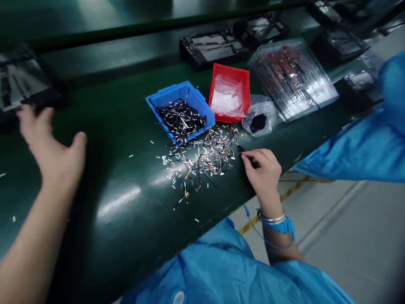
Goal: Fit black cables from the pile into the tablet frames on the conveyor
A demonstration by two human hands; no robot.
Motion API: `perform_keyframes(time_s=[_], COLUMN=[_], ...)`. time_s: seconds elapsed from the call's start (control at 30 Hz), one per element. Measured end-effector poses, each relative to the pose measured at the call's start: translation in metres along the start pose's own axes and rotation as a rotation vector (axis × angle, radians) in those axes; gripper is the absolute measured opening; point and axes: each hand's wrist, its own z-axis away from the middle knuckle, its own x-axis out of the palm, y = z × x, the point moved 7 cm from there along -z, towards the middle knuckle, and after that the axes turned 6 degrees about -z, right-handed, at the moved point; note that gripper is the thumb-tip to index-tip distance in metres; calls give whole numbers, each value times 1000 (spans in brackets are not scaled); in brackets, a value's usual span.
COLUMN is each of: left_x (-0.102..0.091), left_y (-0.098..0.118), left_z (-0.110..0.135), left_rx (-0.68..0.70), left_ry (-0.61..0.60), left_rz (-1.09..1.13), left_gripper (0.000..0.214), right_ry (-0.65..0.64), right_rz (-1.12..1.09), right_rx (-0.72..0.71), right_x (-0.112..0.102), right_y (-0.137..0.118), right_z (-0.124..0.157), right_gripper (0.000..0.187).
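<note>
I'm holding my left hand splayed by the unit, upper left; contact unclear. My right hand is pinching a dark bit, right of centre, near loose cables.

red bin, stacked clear trays
</note>
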Motion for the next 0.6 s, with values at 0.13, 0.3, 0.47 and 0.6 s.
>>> perform_keyframes(time_s=[0.13,0.3,0.47,0.6], left_x=[-23,-33,-37,-40], left_y=[121,186,194,188], left_z=[56,121,138,135], left_rx=[179,416,527,448], left_ry=[-141,-316,-301,-267], left_rz=[179,334,264,272], left_gripper=[31,38,35,32], right_ry=[-124,-207,-198,-153], right_rz=[-66,-27,56,-15], right_rx=[28,89,147,151], right_x=[7,13,10,7], right_y=[7,13,4,0], right_z=[-5,-9,3,12], right_gripper=[11,9,8,9])
